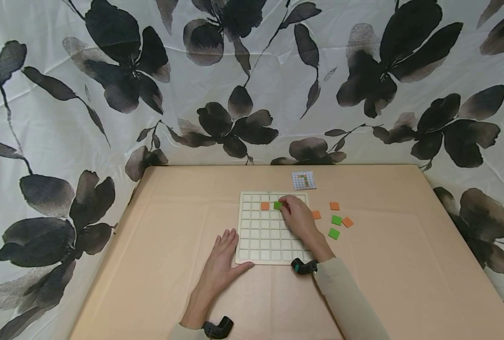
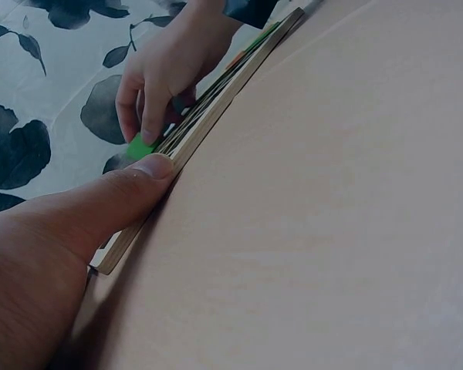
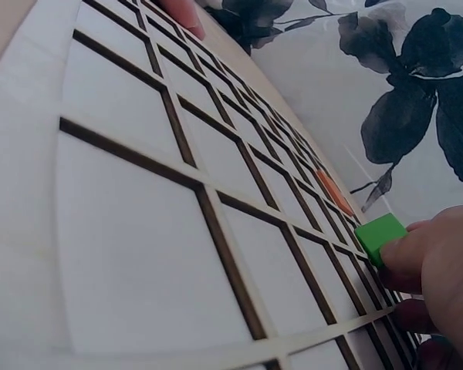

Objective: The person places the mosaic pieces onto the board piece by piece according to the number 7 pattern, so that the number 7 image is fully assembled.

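My right hand [image 1: 298, 218] pinches a green square tile [image 1: 277, 205] by its right side, over the upper part of a white grid board [image 1: 253, 243]. The right wrist view shows that green tile [image 3: 380, 233] tilted at the fingertips, close to the grid bars; whether it touches the board I cannot tell. An orange tile [image 1: 265, 206] lies in a cell to its left. With its fingers spread, my left hand [image 1: 222, 262] rests at the board's lower left, fingertips along the left edge. Its thumb [image 2: 131, 189] touches the near edge in the left wrist view.
Right of the board lie several loose tiles, among them an orange tile [image 1: 334, 206] and a green tile [image 1: 334, 233]. A small printed grid card [image 1: 303, 180] with a coloured pattern lies behind the board. Floral cloth [image 1: 149, 132] surrounds the tan table [image 1: 405, 264].
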Available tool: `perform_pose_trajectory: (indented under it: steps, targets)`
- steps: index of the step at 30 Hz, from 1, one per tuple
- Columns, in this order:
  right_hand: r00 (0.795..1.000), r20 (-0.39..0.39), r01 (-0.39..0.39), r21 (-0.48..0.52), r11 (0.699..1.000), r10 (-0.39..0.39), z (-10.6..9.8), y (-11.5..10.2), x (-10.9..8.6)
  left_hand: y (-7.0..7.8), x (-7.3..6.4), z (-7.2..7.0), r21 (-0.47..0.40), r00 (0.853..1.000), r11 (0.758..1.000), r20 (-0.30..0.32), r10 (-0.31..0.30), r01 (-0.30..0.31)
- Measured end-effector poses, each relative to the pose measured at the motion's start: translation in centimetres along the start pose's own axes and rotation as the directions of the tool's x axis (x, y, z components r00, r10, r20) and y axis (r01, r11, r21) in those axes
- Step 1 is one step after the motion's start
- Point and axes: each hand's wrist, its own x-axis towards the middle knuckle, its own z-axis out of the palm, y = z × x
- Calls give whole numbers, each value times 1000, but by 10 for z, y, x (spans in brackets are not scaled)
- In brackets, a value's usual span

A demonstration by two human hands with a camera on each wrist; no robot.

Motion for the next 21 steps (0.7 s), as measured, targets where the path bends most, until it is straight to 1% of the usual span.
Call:
perform_pose_trajectory:
  steps: [4,11,21]
  targets:
    - [1000,-16,16,-30,999,-16,3,0,1,0,0,0,5,1000,1000,-3,5,-5]
    - [999,-32,21,-41,999,-22,6,-1,0,-1,-1,0,7,1000,1000,-7,10,-10]
    - [998,-45,41,-110,993,-46,8,-5,-5,-4,-3,-2,1,1000,1000,1,19,-19]
